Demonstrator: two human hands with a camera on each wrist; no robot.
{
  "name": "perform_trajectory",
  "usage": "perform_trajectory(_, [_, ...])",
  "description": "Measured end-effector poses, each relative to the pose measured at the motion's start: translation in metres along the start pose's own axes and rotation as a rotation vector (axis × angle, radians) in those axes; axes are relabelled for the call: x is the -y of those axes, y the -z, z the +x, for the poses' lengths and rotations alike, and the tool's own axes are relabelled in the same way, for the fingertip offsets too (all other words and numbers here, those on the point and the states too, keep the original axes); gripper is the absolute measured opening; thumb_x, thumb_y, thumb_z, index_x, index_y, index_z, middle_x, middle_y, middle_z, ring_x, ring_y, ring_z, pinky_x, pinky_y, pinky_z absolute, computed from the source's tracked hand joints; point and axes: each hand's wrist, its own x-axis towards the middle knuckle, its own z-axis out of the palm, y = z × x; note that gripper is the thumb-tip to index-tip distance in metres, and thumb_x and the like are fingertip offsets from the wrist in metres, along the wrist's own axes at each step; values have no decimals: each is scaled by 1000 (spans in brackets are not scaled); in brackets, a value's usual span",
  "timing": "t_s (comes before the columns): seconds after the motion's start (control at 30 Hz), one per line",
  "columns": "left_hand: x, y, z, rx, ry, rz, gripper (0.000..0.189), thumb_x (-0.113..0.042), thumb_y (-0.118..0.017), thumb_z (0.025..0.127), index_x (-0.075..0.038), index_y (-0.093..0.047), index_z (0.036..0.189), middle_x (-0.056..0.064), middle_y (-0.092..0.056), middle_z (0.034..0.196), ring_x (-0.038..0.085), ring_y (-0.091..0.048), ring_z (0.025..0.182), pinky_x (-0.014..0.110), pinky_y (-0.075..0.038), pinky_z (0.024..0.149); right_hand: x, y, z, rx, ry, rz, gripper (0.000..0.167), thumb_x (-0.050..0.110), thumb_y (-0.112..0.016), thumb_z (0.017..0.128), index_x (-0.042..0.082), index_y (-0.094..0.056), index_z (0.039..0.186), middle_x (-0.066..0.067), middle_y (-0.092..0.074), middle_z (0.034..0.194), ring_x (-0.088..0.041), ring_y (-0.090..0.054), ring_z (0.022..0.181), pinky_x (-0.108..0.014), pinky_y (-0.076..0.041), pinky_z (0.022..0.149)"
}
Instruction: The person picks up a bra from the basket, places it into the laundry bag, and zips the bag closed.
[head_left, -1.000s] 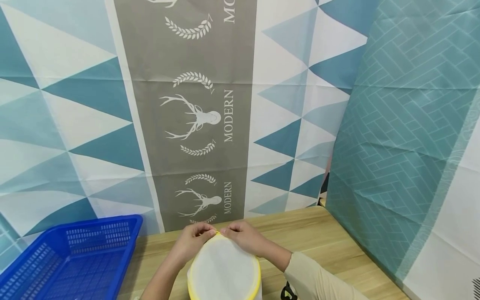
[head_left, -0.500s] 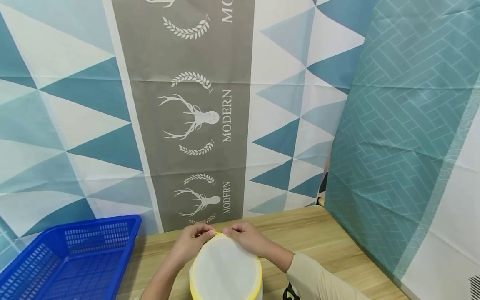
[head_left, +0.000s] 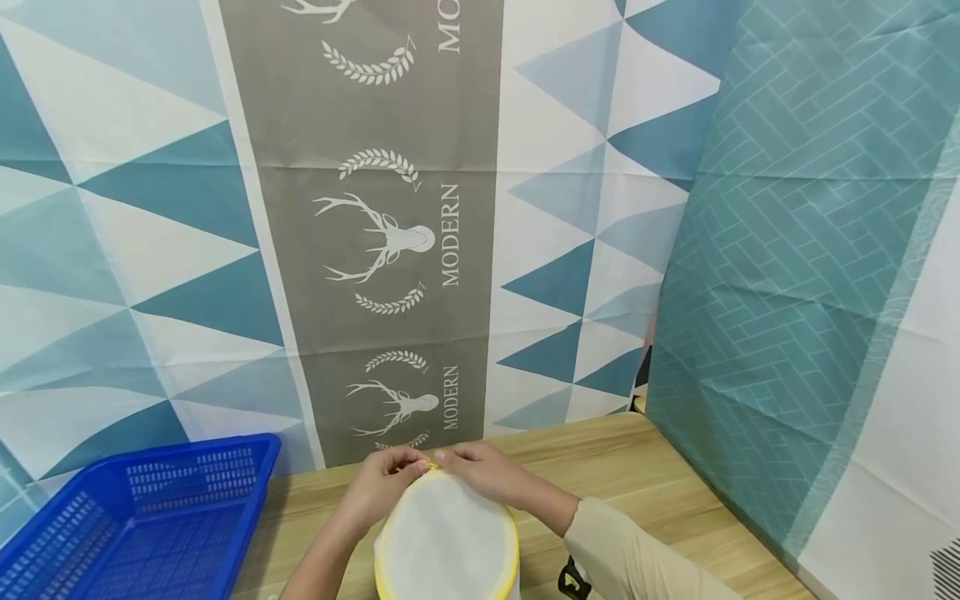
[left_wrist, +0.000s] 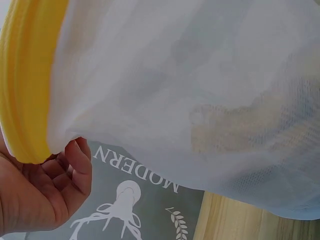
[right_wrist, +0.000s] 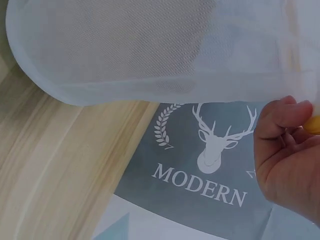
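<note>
A white mesh laundry bag (head_left: 450,533) with a yellow zipper edge (left_wrist: 30,85) stands at the bottom middle of the head view, its round top facing up. At the far end of that edge, my left hand (head_left: 386,485) pinches the yellow rim between thumb and fingers. Right beside it, my right hand (head_left: 487,477) pinches the same rim, the two thumbs close together. In the left wrist view the thin mesh hangs from the yellow band past the curled fingers. The right wrist view has the fingertips at a small yellow part by the mesh; the zipper pull is hidden.
A blue perforated plastic basket (head_left: 251,492) stands at the left of the wooden table (head_left: 600,450). A small black item (head_left: 573,581) lies near the right sleeve. Patterned cloth (head_left: 405,317) hangs behind the table, and a teal cloth (head_left: 780,300) at the right.
My right hand shifts slightly away from the left one, then back toward it along the yellow rim. The left hand keeps its pinch. The head view shifts a little.
</note>
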Motion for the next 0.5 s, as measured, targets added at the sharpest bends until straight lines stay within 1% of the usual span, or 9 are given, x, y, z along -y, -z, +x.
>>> perform_trajectory(0.13, [0,0,0,19,-13,6,13,-16,-61,90,-5,-68,92,3,-64,81,13,-55,69,26,-47,58,1,-2,2,-4,-6,-24,35,34,-49,97,5,-64,82,3,-54,69,-8,-49,54,-21,-42,47])
perform_trajectory(0.27, [-1,0,-1,33,-12,5,14,-17,-61,90,-5,-67,93,4,-64,82,14,-55,70,27,-47,59,1,-4,1,-17,-13,-22,33,30,-52,96,5,-61,75,3,-51,64,-9,-46,51,-21,-38,46])
perform_trajectory(0.37, [0,0,-1,31,-10,10,14,-17,-61,90,-5,-67,93,3,-64,82,14,-54,70,27,-47,59,1,-5,1,-28,-9,-10,33,28,-52,95,4,-61,75,3,-51,64,-8,-46,51,-21,-39,46])
perform_trajectory(0.5, [1,0,-1,27,-13,8,14,-16,-61,90,-4,-67,92,4,-64,82,14,-54,70,27,-47,58,2,-5,0,-38,3,-5,30,23,-52,95,1,-63,78,3,-52,67,-7,-48,52,-20,-40,46])
